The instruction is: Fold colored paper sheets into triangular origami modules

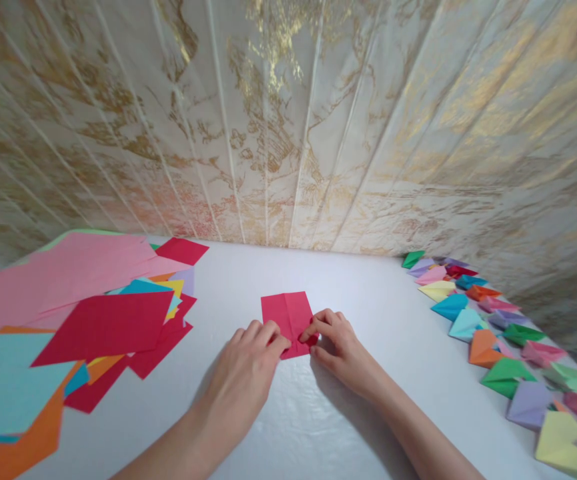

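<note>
A red sheet of origami paper (287, 309) lies on the white table in front of me, with a crease running down its middle. My left hand (255, 357) is closed, its fingertips pressed on the sheet's near left corner. At the near right part of the sheet, my right hand (337, 345) pinches the edge between thumb and fingers. The near edge looks partly turned in, but my fingertips hide the exact fold.
Loose paper in red (113, 323), pink (73, 273), light blue (13, 380) and orange (43, 440) overlaps at the left. Several folded paper pieces (508, 377) in many colours stand in rows along the right edge. A patterned curtain (273, 133) hangs behind the white table (288, 427).
</note>
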Available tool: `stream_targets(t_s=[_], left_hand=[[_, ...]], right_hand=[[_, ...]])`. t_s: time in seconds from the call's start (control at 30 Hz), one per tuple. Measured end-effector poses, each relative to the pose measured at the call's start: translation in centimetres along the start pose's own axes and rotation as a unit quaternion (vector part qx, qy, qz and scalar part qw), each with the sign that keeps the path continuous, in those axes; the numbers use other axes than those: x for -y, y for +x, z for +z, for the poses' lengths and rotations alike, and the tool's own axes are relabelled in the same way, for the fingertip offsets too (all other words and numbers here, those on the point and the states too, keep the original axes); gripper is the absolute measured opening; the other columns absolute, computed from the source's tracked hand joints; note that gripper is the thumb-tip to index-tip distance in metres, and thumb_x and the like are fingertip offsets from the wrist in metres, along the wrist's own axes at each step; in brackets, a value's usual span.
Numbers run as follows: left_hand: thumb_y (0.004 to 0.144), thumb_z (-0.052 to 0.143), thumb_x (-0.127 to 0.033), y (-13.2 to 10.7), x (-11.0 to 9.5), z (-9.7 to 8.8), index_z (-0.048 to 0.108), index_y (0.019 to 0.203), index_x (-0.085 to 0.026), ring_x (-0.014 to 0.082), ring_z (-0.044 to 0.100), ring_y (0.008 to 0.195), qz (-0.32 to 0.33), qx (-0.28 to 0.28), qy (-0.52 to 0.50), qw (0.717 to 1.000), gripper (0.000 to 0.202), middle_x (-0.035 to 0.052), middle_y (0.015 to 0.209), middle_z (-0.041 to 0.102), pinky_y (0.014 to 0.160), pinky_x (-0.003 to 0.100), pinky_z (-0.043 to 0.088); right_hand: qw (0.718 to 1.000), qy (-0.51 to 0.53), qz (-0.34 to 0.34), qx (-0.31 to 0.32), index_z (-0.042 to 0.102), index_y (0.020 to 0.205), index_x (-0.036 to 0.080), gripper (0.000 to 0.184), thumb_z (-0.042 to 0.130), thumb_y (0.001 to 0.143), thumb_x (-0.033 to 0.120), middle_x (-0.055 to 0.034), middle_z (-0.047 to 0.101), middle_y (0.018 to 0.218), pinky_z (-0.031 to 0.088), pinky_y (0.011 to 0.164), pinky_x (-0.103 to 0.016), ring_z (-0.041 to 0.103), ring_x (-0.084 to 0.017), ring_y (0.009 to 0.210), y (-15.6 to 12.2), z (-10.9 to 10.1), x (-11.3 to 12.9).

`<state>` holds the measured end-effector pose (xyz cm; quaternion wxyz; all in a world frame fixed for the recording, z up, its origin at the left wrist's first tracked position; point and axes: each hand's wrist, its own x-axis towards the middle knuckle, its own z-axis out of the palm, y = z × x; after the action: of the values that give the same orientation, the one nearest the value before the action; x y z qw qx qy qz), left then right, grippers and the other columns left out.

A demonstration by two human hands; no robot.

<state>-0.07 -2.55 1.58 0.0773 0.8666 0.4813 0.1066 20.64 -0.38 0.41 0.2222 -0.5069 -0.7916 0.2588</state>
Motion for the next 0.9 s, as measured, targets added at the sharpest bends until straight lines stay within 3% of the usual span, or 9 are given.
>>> stream_targets(t_s=[0.1,0.2,0.3,0.43,0.6,0.7,0.77,0.9], left_hand=[[0.084,0.074,-0.016,0.2,-1.4,0.1,0.063,0.114,-0.017,0.0289,0.057,0.095,0.004,-0.013,0.06,0.998,0.032,0.0068,0.103,0.064,0.077,0.04,0.045],[0.088,0.073,-0.022,0.7,-2.3,0.6,0.06,0.118,-0.016,0.0276,0.057,0.094,0.014,-0.029,0.1,0.994,0.033,0.007,0.104,0.064,0.077,0.039,0.044],[0.094,0.064,-0.019,1.2,-2.4,0.8,0.063,0.109,-0.017,0.0239,0.057,0.092,0.041,-0.035,0.128,0.99,0.015,0.0044,0.099,0.064,0.074,0.036,0.043],[0.095,0.061,-0.013,1.1,-2.0,0.8,0.064,0.105,-0.016,0.0209,0.057,0.088,0.068,-0.037,0.153,0.985,0.011,0.0028,0.092,0.065,0.075,0.034,0.041],[0.094,0.067,-0.029,0.7,-2.1,1.3,0.066,0.104,-0.013,0.0248,0.057,0.092,0.059,-0.052,0.153,0.985,0.018,0.0063,0.093,0.065,0.076,0.036,0.041],[0.093,0.063,-0.014,0.7,-1.9,1.5,0.067,0.1,-0.013,0.0244,0.058,0.09,0.072,-0.064,0.132,0.987,0.008,0.0071,0.092,0.065,0.076,0.036,0.042],[0.09,0.059,-0.004,0.9,-1.6,1.4,0.067,0.094,-0.014,0.0239,0.058,0.087,0.084,-0.076,0.109,0.988,0.013,0.0069,0.089,0.065,0.075,0.036,0.042],[0.091,0.056,-0.004,1.3,-1.3,0.2,0.065,0.077,-0.017,0.0211,0.059,0.079,0.085,-0.115,0.033,0.989,0.021,0.0031,0.08,0.065,0.073,0.034,0.044]], right_hand=[[1.0,-0.004,-0.007,-0.007,0.069,0.09,0.024,0.034,0.053,0.073,-0.001,-0.0031,0.059,0.096,0.043,0.088,-0.042,0.052,-0.023,0.094,0.1,0.1,0.0],[1.0,-0.005,-0.016,-0.007,0.067,0.088,0.022,0.03,0.053,0.071,0.0,-0.0036,0.06,0.097,0.042,0.087,-0.042,0.053,-0.023,0.093,0.1,0.3,0.0],[1.0,-0.005,-0.025,-0.008,0.065,0.089,0.022,0.029,0.052,0.073,0.002,-0.0046,0.06,0.098,0.042,0.087,-0.044,0.052,-0.024,0.093,0.0,0.4,-0.2],[0.999,0.0,-0.036,-0.002,0.065,0.092,0.023,0.029,0.053,0.073,0.004,-0.0047,0.059,0.1,0.043,0.087,-0.045,0.052,-0.025,0.092,-0.2,0.4,-0.3],[0.999,0.013,-0.039,0.006,0.063,0.099,0.024,0.034,0.055,0.072,0.005,-0.0045,0.061,0.102,0.042,0.091,-0.046,0.054,-0.026,0.097,-0.5,0.0,-0.3],[0.999,0.025,-0.041,0.008,0.063,0.102,0.024,0.035,0.057,0.073,0.005,-0.0036,0.062,0.103,0.04,0.098,-0.047,0.055,-0.025,0.101,-0.6,-0.3,-0.3],[0.998,0.034,-0.044,0.005,0.065,0.101,0.024,0.034,0.058,0.074,0.005,-0.0032,0.063,0.106,0.038,0.102,-0.047,0.056,-0.024,0.104,-0.6,-0.4,-0.3],[0.997,0.049,-0.052,-0.018,0.07,0.098,0.025,0.02,0.065,0.083,0.013,-0.0055,0.062,0.116,0.039,0.103,-0.046,0.052,-0.025,0.114,-0.6,-1.1,0.2]])
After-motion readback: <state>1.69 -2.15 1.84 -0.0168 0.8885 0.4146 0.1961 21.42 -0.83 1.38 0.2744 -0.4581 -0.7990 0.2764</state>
